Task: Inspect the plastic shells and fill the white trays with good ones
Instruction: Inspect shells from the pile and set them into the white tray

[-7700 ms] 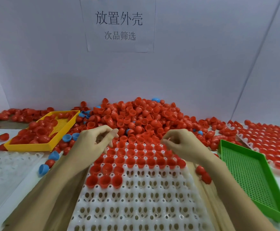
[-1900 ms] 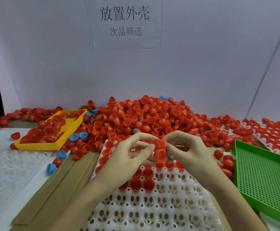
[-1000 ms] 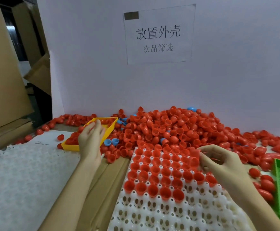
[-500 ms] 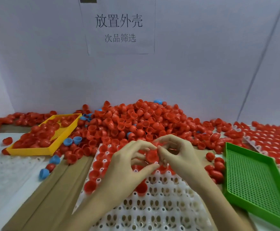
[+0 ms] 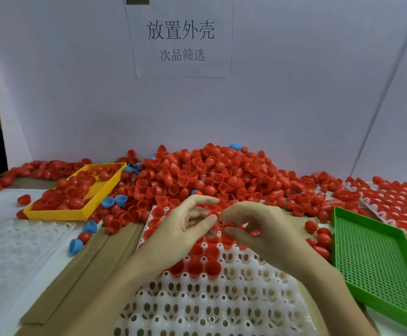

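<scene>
Hands are seen meeting over the far half of the white tray (image 5: 222,309), left hand (image 5: 185,229) with fingers loosely curled and thumb out, nothing clearly held in it; right hand (image 5: 253,229) curled with fingertips pinched near red shells, but whether a shell is actually gripped cannot be told since red shows only between the fingers. Plastic shells (image 5: 205,170) are heaped in a big red pile at the back of the counter (image 5: 16,263), just beyond the tray, with a few blue shells (image 5: 111,202) mixed in at the left edge. Far rows of the tray are filled, open side up; near rows are seen empty, so the fill is judged roughly a third done.

For the step in hand, each shell is best turned so rim and dome can be checked for cracks or flash, then seated mouth-up and pressed level into the next empty pocket, row by row, so no gaps are left. Rejects are judged to go to the yellow tray (image 5: 59,213) at left, which holds red shells; the green tray (image 5: 379,260) at right is seen without shells.

Cardboard strips (image 5: 83,267) lie under the tray's left side. Another filled tray (image 5: 396,202) sits far right, a spare white tray (image 5: 16,241) far left. White wall behind carries a paper sign (image 5: 180,40) with printed characters
</scene>
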Motion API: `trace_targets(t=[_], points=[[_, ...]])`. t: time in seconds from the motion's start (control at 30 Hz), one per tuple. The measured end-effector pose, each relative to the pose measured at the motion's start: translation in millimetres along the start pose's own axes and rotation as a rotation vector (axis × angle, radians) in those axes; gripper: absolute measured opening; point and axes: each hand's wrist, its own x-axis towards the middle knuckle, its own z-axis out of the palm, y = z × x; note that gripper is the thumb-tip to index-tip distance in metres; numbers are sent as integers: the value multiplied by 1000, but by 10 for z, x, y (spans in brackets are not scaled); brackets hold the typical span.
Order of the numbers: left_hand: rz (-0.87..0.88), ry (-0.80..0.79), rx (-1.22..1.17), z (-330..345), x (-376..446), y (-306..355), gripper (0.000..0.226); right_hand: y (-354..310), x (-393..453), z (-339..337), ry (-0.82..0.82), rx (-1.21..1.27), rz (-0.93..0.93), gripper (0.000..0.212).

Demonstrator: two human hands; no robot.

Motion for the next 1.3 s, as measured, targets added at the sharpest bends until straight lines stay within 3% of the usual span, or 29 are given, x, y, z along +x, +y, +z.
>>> trace_targets(t=[0.1, 0.3, 0.6, 0.9, 1.1, 1.3], points=[[-12, -9, 139, 15, 8, -71, 35, 41, -15, -75, -106, 34, 64, 18], [-36, 273, 78, -110, 106, -102, 21, 72, -64, -90, -277, -67, 155, 8], [-62, 304, 61, -195, 128, -138, 34, 71, -74, 239, -340, -289, 207, 12], [-50, 332, 31, -252, 135, -117, 36, 63, -60, 134, -355, -230, 208, 14], [-49, 322, 31, -265, 146, -127, 37, 114, -12, -1, -246, -103, 189, 17], [-57, 311, 19, -272, 133, -136, 38, 475, 108, -179, 211, -38, 269, 11]])
